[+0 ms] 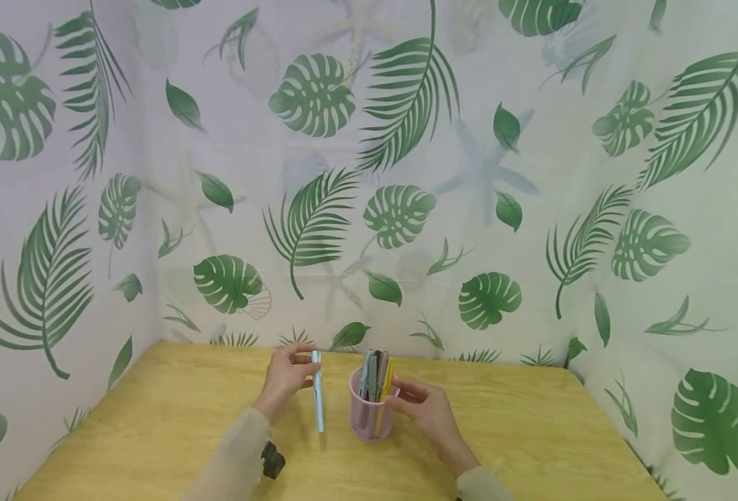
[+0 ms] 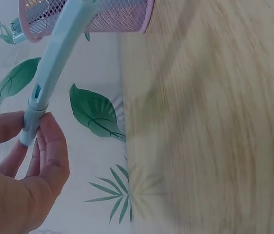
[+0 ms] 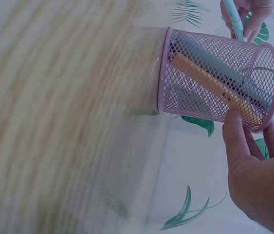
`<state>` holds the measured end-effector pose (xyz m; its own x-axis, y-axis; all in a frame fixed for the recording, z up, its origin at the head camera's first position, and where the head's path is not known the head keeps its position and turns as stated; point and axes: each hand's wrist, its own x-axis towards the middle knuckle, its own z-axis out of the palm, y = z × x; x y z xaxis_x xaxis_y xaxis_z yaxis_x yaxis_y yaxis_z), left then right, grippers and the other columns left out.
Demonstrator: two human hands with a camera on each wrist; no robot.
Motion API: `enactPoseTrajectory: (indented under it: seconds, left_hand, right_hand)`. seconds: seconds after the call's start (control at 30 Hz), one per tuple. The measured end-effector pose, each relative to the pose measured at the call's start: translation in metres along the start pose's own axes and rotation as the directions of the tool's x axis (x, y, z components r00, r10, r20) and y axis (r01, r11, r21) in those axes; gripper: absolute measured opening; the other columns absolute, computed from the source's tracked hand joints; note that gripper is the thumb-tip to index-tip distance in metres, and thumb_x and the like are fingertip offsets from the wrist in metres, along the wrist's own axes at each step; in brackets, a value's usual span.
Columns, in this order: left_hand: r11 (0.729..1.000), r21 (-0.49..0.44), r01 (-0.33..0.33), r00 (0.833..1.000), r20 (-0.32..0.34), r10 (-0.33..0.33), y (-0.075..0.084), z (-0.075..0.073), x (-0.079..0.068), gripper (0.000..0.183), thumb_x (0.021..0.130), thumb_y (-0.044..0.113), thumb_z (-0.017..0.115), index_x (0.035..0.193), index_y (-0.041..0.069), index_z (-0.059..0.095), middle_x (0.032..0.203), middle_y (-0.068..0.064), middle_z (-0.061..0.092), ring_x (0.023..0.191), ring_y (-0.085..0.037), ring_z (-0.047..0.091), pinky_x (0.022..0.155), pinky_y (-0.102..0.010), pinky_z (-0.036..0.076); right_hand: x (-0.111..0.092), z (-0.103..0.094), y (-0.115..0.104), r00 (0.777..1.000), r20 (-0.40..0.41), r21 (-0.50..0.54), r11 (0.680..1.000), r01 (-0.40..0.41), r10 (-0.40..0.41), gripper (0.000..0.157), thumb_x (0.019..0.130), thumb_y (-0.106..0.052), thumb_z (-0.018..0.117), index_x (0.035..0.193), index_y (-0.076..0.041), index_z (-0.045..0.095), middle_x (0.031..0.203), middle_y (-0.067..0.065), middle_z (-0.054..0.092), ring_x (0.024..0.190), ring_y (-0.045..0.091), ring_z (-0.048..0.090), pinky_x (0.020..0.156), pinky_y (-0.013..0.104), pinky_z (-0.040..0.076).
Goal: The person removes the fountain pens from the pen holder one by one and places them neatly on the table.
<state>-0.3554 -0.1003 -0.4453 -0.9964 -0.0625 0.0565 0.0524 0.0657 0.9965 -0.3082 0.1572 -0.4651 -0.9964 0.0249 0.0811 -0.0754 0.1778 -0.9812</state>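
Pink cup [image 1: 369,430], wooden table [image 1: 532,431], leafy backdrop [image 1: 369,174]

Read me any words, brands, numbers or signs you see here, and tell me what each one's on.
No readable text anywhere.
Light blue pen: no lettering shows.
Pink mesh cup: none visible.
Pens in the cup: too small to tell.
Leaf-print backdrop: pictures only.

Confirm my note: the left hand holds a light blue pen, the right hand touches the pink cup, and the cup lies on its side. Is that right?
Not quite: the cup does not lie on its side; the head view shows it standing upright on the table. The left hand does hold the pen, and the right hand touches the cup.
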Motion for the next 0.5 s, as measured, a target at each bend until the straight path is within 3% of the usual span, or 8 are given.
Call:
enactPoseTrajectory:
  seconds: [0.27,0.5]
  left_hand:
    - [0.998,0.018,0.060,0.997,0.052,-0.061,-0.008,-0.004,0.009,0.035,0.087,-0.004,0.067,0.122,0.001,0.063,0.100,-0.016,0.062,0.081,-0.021,0.065,0.077,-0.041,0.060]
    - [0.991,0.094,0.095,0.987,0.119,-0.106,-0.019,-0.007,0.013,0.035,0.086,-0.005,0.067,0.120,-0.003,0.062,0.098,-0.017,0.066,0.078,-0.021,0.067,0.078,-0.045,0.059]
  right_hand:
    - [0.001,0.000,-0.001,1.000,-0.007,0.010,1.000,0.010,-0.010,0.041,0.080,-0.012,0.080,0.118,-0.002,0.069,0.128,0.019,0.064,0.115,0.034,0.064,0.095,0.039,0.054]
    - [0.000,0.000,0.000,1.000,-0.004,0.015,1.000,0.008,-0.008,0.041,0.081,-0.013,0.080,0.119,-0.002,0.068,0.129,0.020,0.063,0.116,0.035,0.063,0.093,0.038,0.055]
